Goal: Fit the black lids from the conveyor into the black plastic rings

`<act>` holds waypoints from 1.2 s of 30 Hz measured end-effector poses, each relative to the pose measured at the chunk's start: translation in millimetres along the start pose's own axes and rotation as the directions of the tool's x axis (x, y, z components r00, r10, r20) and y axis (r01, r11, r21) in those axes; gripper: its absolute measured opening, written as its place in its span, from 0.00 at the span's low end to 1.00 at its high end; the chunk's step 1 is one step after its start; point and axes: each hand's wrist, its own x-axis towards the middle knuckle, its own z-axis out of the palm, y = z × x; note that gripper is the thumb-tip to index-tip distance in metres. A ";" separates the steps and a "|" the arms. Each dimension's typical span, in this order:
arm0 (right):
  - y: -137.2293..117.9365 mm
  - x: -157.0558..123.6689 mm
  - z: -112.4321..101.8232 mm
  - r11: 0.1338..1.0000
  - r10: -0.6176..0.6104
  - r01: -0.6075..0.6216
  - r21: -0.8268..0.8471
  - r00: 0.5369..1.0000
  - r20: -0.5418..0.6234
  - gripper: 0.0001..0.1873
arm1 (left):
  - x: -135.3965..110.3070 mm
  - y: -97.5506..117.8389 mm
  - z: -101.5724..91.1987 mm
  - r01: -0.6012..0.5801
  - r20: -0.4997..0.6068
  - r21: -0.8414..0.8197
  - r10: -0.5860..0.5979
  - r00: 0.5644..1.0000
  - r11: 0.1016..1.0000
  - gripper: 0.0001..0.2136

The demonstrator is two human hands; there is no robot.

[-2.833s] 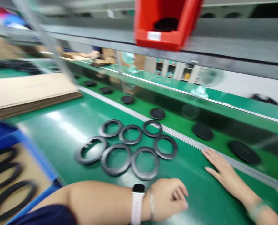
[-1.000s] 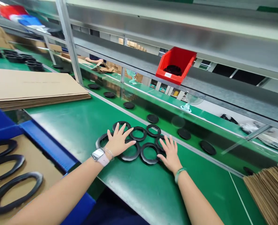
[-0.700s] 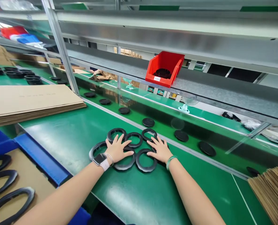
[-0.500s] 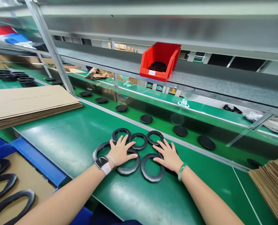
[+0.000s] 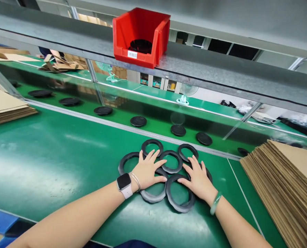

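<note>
Both hands lie flat, fingers spread wide, gripping nothing: left hand (image 5: 148,170) and right hand (image 5: 198,179) press the black rings (image 5: 172,162), hiding several rims.

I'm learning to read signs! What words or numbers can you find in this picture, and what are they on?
"不良品": on the small white label on the front of the red bin on the shelf.
Smartwatch on the left wrist: its screen is dark, nothing to read.
Black rings under both hands: no readable marks.
Cardboard stack: no print visible.
</note>
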 end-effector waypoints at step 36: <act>27.4 -2.3 26.9 0.972 -0.218 0.232 0.027 0.945 -0.245 0.37 | -0.3 -20.6 -13.4 -0.093 -0.060 -0.184 0.083 0.995 0.979 0.34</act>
